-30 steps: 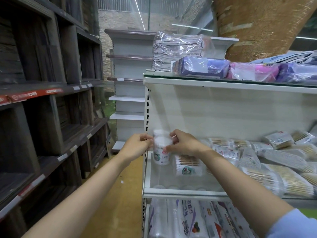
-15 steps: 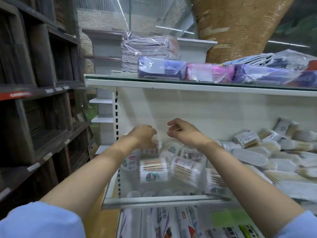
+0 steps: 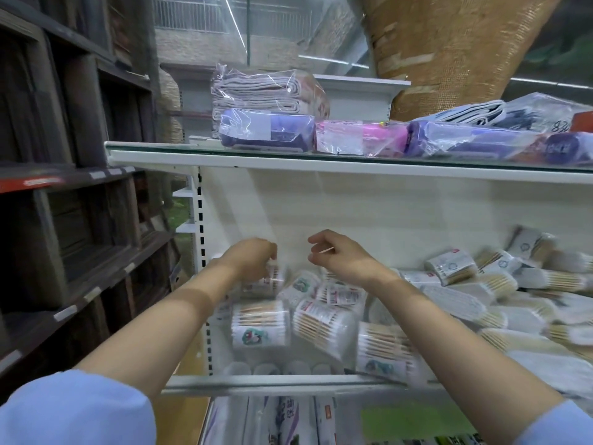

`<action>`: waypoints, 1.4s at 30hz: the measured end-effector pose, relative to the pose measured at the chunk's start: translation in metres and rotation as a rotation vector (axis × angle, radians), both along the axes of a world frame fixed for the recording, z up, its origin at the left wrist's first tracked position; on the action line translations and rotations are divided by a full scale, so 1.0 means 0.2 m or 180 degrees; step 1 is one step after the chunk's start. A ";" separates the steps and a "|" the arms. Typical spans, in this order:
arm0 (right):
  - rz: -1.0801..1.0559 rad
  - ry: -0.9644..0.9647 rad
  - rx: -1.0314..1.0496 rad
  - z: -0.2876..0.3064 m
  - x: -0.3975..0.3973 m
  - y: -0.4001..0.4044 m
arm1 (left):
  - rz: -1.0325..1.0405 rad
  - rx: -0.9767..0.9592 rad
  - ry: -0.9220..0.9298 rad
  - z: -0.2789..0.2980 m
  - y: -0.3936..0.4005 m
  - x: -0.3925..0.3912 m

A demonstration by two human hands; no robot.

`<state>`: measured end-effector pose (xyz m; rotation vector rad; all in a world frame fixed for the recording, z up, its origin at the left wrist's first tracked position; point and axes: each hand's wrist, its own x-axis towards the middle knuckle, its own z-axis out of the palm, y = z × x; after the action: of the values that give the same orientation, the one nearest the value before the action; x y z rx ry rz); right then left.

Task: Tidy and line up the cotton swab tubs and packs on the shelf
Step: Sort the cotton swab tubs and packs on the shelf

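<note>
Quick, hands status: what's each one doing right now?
Left hand: curled over a swab tub; grip cannot be told.
Right hand: fingers curled, pinching a thin stick.

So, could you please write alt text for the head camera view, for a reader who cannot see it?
Two bare hands reach over a white shelf of jumbled cotton swab tubs and packs; the left hand curls over a tub at the back, the right hand is loosely curled above them. Bagged goods lie on the shelf above.
</note>
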<state>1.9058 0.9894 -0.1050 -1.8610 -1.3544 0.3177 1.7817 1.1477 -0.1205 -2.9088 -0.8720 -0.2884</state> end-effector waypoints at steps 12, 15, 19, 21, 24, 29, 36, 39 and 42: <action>0.0154 -0.0001 -0.0083 -0.01 0.03 -0.05 | 0.0306 0.0458 0.0345 -0.03 -0.06 0.00; 0.0124 0.0000 -0.0083 -0.01 0.05 -0.07 | 0.0338 0.0262 -0.0259 -0.01 -0.07 -0.01; 0.0070 0.0324 0.0051 -0.01 0.05 -0.08 | 0.0300 -0.0693 -0.1959 0.06 -0.18 -0.05; 0.0109 0.0674 0.0176 -0.02 0.03 -0.08 | 0.0173 -0.1417 -0.2729 0.09 -0.28 -0.08; 0.0360 0.1277 0.0422 -0.03 -0.02 -0.06 | -0.0053 -0.2281 -0.3094 0.09 -0.40 -0.10; 0.0911 0.2163 0.0588 -0.01 -0.08 -0.07 | -0.0293 -0.3937 -0.3376 0.07 -0.43 -0.20; 0.1537 0.2987 0.0312 0.00 -0.11 -0.06 | -0.1190 -0.4505 -0.3619 0.04 -0.41 -0.34; 0.1628 0.2950 0.0318 0.00 -0.13 -0.04 | -0.1245 -0.4502 -0.3619 0.04 -0.38 -0.37; 0.1707 0.2870 0.0345 -0.01 -0.14 -0.01 | -0.1269 -0.4425 -0.3554 0.04 -0.35 -0.39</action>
<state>1.8783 0.9874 -0.1075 -0.9902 -1.1351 1.1658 1.7028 1.0775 -0.1122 -4.0317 -0.5840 -2.3311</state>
